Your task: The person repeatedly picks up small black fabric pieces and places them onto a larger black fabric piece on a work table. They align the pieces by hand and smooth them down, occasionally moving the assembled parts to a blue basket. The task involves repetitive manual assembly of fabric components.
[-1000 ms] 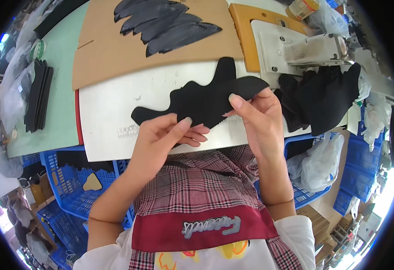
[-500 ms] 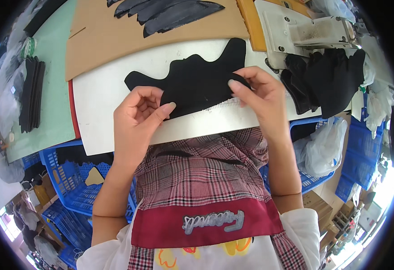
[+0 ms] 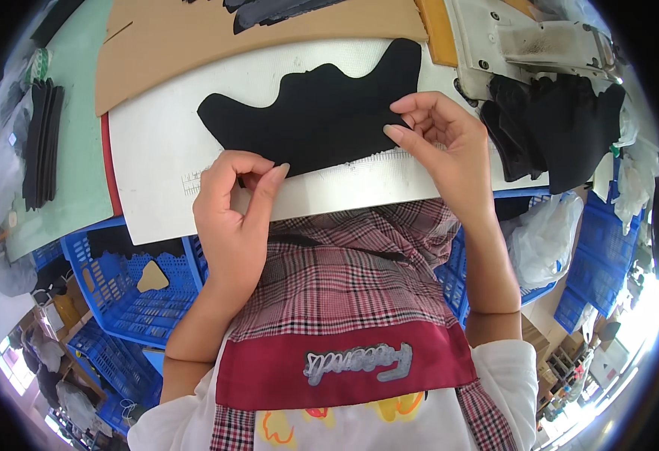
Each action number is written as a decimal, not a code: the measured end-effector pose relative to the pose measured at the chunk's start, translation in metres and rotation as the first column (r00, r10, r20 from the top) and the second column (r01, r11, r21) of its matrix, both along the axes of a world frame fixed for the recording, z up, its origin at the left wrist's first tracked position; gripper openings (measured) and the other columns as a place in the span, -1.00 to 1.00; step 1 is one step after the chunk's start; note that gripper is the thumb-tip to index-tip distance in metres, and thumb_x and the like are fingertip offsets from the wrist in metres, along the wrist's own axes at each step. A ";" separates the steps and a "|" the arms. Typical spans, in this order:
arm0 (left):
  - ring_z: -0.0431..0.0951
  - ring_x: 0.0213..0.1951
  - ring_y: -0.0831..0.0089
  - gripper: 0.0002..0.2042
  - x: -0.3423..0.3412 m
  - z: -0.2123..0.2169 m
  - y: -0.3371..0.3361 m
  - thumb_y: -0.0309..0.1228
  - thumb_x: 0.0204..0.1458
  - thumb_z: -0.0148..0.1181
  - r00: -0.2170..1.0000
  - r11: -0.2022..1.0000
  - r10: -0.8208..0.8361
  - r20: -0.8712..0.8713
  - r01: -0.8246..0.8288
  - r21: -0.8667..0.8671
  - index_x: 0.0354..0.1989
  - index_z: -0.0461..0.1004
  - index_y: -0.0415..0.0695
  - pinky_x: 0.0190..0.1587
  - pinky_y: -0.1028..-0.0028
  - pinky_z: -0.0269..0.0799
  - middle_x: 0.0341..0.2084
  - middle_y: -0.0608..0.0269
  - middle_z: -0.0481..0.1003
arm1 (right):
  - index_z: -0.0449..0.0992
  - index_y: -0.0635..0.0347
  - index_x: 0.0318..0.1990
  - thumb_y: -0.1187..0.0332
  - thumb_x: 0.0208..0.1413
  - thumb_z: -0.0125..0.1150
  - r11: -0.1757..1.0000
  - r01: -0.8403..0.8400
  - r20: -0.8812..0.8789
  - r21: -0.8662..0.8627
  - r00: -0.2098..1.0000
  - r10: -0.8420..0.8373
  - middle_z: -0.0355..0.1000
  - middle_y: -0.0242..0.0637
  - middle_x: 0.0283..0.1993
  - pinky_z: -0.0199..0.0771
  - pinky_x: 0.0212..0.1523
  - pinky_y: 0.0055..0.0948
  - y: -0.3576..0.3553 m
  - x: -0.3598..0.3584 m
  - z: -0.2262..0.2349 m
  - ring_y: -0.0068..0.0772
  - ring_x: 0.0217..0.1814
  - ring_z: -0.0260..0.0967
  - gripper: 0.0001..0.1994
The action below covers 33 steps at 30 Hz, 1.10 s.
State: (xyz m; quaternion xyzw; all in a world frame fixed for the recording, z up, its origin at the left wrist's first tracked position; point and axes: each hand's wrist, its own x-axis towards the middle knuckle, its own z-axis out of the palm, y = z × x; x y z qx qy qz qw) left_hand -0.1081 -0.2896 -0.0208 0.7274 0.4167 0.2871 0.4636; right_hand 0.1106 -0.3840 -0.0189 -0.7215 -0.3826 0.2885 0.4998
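Nearest, at 6 o'clock: plaid apron (image 3: 344,301) with a dark red band, white shirt below it.

At 8 o'clock: blue perforated plastic crate (image 3: 130,289) under the tabletop edge; inside, a tan cut-out piece (image 3: 151,276) and dark pieces toward the back wall. More blue crates (image 3: 596,248) at 3 to 4 o'clock, with a clear plastic bag (image 3: 543,237) hanging over them; contents not discernible.

Left hand (image 3: 231,218) at 7 o'clock of the piece: thumb and forefinger fingers (image 3: 275,180) closed in a pinch on the lower edge of the black wavy-edged fabric piece (image 3: 322,120). Right hand (image 3: 442,143) at 3 o'clock: fingers pinched shut on the piece's right lower corner. Piece lying flat on the white board (image 3: 164,165), held near the board's front edge, centre of view.

Farther out: brown cardboard sheet (image 3: 194,45) at 11 o'clock with dark cut shapes on it; green mat (image 3: 74,135) at 9 o'clock carrying a stack of black pieces (image 3: 40,143). At 1 to 2 o'clock: sewing machine (image 3: 532,45), heap of black fabric (image 3: 562,128) beside it.

Versus half a second ago: left hand now gripping the lower edge rather than hovering off it; piece lower and flatter on the board; right-hand grip unchanged.
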 end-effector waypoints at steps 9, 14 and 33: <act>0.30 -0.40 0.61 -0.78 0.004 -0.002 0.002 -0.60 0.05 0.26 1.000 1.000 0.017 0.008 -0.017 -0.017 -0.15 0.40 -0.22 -0.26 0.59 0.26 -0.47 0.38 0.37 | 0.56 0.30 -0.24 0.53 -0.03 0.39 1.000 -0.006 0.078 -0.005 0.997 0.006 0.39 -0.51 -0.48 0.18 -0.49 -0.70 0.006 -0.001 -0.002 -0.77 -0.52 0.15 -0.81; 0.28 -0.42 0.60 -0.75 0.005 -0.002 0.003 -0.60 0.03 0.27 0.999 1.000 0.000 -0.044 0.001 0.014 -0.12 0.40 -0.22 -0.28 0.58 0.23 -0.50 0.37 0.36 | 0.56 0.30 -0.24 0.53 -0.05 0.40 1.000 -0.013 0.107 -0.008 0.994 0.014 0.40 -0.51 -0.48 0.18 -0.50 -0.70 0.007 0.001 -0.005 -0.77 -0.54 0.12 -0.80; 0.25 -0.40 0.63 -0.74 0.003 -0.002 0.005 -0.56 0.04 0.29 0.988 0.991 -0.024 -0.153 0.043 0.123 -0.10 0.42 -0.21 -0.27 0.62 0.20 -0.48 0.41 0.35 | 0.57 0.28 -0.25 0.52 -0.07 0.41 0.999 -0.010 0.170 -0.037 0.985 0.016 0.42 -0.52 -0.47 0.17 -0.52 -0.70 0.008 -0.001 -0.001 -0.78 -0.55 0.11 -0.80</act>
